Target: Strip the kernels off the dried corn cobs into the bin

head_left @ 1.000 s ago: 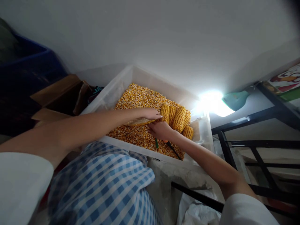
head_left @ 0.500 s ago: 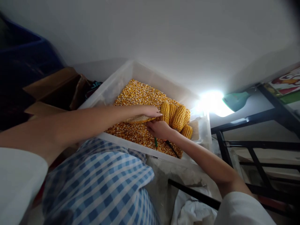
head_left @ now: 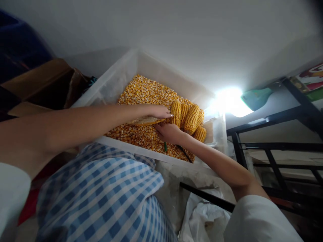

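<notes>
We're holding a part-stripped corn cob (head_left: 144, 121) betw. both hands, low over the kernels in the bin's middle: our L hand (head_left: 161, 111) is gripping it from above nr its R end, and our R hand (head_left: 171, 133) is curling its fingers at the underside, so both grips are narrow. Just below the R hand, a green strip (head_left: 165, 147) and a slim dark piece (head_left: 186, 154) are poking out. Whole cobs (head_left: 191, 119) are lying R of our fingertips, on loose kernels (head_left: 148, 90) filling part of a translucent plastic bin (head_left: 174, 72). Farther R, a lit lamp (head_left: 232, 101) is glaring; a printed panel (head_left: 313, 79) is showing pics, no text we're able to read. L of the bin, teal lettering (head_left: 92, 80) is peeking out by a cardboard box (head_left: 37, 79), too small & blurry for us to read.
</notes>
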Available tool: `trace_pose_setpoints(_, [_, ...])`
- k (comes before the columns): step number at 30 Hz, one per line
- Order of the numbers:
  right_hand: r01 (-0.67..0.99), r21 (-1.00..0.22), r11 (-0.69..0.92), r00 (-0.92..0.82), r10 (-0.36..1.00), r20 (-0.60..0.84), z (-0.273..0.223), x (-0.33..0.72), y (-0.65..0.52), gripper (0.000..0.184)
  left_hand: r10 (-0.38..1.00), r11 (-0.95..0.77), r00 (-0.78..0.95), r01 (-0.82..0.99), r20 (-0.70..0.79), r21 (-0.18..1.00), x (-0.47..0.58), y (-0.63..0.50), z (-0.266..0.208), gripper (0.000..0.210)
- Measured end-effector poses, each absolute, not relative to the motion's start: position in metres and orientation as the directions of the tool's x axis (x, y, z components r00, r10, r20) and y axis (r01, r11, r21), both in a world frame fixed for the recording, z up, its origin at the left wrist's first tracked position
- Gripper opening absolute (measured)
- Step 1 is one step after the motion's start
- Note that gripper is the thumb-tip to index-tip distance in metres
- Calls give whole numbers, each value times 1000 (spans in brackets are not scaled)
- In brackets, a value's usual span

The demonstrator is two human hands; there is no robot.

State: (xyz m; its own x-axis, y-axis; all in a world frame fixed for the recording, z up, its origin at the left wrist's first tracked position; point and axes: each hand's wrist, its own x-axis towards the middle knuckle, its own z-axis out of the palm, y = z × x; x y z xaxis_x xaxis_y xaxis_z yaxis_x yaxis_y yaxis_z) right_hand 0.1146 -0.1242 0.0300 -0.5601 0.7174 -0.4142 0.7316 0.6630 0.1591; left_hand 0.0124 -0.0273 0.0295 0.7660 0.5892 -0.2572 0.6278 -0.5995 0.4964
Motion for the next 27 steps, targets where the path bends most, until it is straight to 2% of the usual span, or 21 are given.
trace_pose_setpoints(4, [736,146,661,-564,718,-408,30,116,-124,32,578,-649,764,643,-286,406,14,-28,33,57])
trace_pose_setpoints(9, [733,167,659,-542,715,-442,32,115,-123,32,583,-642,760,648,-288,411,14,-27,32,57])
trace_pose_setpoints(27, [749,100,655,-566,710,-419,26,119,-116,35,580,-647,757,652,-301,396,14,-26,30,55])
